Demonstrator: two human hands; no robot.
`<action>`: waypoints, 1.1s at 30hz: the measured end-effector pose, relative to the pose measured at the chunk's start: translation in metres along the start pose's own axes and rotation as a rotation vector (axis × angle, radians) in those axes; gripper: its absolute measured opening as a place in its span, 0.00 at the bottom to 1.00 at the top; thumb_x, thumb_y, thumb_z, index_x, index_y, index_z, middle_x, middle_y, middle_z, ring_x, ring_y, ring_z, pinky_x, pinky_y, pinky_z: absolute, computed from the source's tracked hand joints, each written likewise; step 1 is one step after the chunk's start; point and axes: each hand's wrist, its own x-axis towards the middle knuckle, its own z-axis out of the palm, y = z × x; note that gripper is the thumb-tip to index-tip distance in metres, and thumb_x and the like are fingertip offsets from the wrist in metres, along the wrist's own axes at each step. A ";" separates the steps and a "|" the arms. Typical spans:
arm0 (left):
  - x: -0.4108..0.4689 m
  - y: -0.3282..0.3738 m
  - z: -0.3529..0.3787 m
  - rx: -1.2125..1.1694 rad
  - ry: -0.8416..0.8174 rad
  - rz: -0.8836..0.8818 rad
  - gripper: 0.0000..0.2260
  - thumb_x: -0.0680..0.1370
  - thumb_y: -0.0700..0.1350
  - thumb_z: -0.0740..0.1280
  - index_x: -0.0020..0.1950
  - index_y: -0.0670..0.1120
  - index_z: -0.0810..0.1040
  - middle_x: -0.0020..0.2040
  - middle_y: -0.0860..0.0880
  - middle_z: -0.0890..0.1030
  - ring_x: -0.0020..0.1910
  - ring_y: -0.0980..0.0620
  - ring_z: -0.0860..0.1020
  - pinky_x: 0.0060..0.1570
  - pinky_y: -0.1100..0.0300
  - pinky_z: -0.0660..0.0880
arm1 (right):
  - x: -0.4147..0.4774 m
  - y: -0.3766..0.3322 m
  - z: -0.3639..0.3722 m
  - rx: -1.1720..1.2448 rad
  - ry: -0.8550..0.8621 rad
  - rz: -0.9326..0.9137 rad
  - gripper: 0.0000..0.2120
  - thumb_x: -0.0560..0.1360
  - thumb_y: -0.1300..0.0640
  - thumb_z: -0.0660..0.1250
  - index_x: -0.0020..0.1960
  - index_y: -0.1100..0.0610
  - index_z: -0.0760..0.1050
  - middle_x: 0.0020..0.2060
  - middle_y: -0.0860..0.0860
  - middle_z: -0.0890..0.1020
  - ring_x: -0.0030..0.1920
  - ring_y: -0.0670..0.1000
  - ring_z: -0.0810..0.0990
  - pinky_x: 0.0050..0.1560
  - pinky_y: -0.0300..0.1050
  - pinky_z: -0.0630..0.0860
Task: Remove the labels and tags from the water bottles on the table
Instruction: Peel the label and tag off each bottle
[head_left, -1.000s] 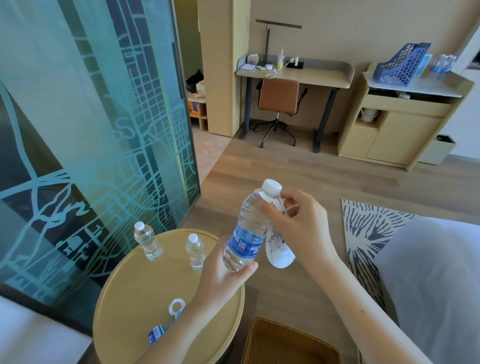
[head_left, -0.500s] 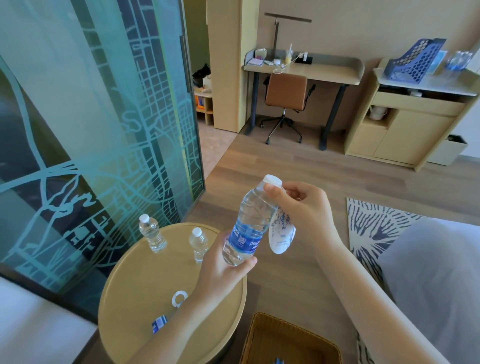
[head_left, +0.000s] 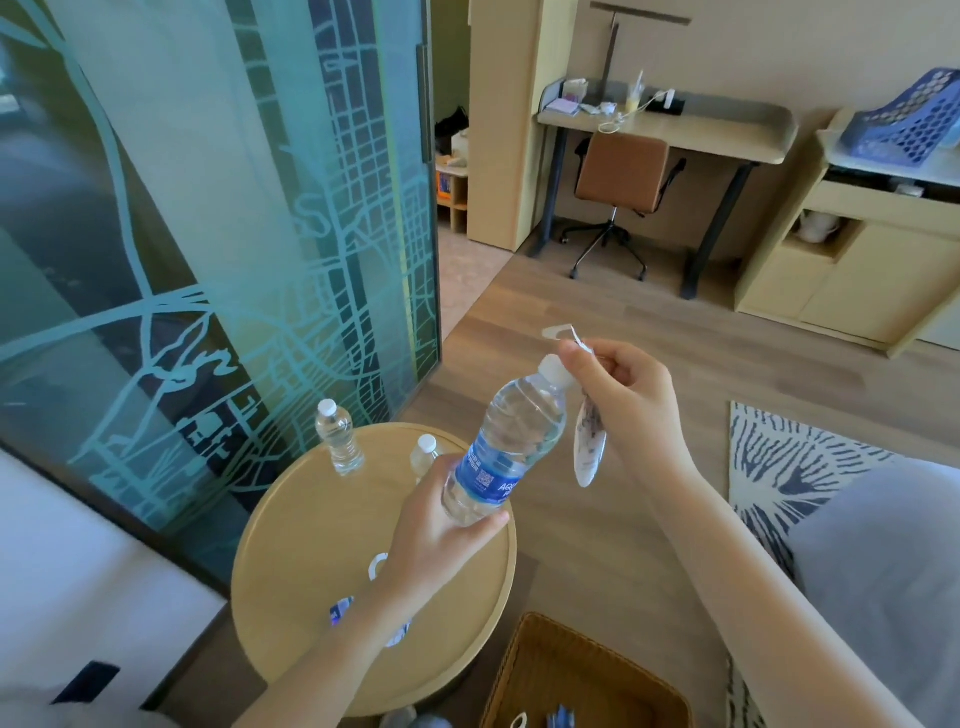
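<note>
The left hand (head_left: 436, 535), grip round tilted bottle (head_left: 519, 426); right hand (head_left: 628, 395), grip pinching tag (head_left: 589, 447) by cap (head_left: 553, 370)

Bare wood across round table (head_left: 291, 545); far-left bottle (head_left: 338, 437) and neighbouring bottle (head_left: 424, 451) upright at its far edge.

The centre bottle (head_left: 524, 415) is clear with a blue label (head_left: 491, 475) and white cap (head_left: 551, 370). The rug (head_left: 779, 467) at right shows navy streaks on cream.
</note>
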 end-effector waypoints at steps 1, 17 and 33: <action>-0.002 -0.002 -0.002 -0.012 0.012 -0.019 0.19 0.70 0.45 0.78 0.57 0.55 0.76 0.47 0.55 0.84 0.46 0.54 0.83 0.46 0.63 0.77 | 0.002 0.003 0.004 -0.016 -0.002 -0.006 0.16 0.76 0.45 0.72 0.56 0.56 0.82 0.34 0.49 0.80 0.32 0.42 0.76 0.34 0.30 0.72; -0.042 -0.086 -0.106 -0.051 0.319 -0.359 0.19 0.68 0.43 0.78 0.56 0.45 0.76 0.43 0.51 0.84 0.42 0.53 0.83 0.42 0.64 0.78 | -0.019 0.179 0.153 -0.157 -0.507 0.123 0.13 0.81 0.54 0.67 0.65 0.50 0.72 0.29 0.50 0.67 0.27 0.43 0.66 0.30 0.32 0.65; -0.058 -0.194 -0.165 -0.056 0.356 -0.595 0.17 0.72 0.47 0.77 0.57 0.50 0.76 0.44 0.54 0.83 0.42 0.58 0.83 0.39 0.70 0.76 | -0.068 0.413 0.237 -0.545 -0.337 0.828 0.31 0.80 0.55 0.68 0.78 0.57 0.58 0.67 0.63 0.75 0.56 0.61 0.77 0.48 0.49 0.71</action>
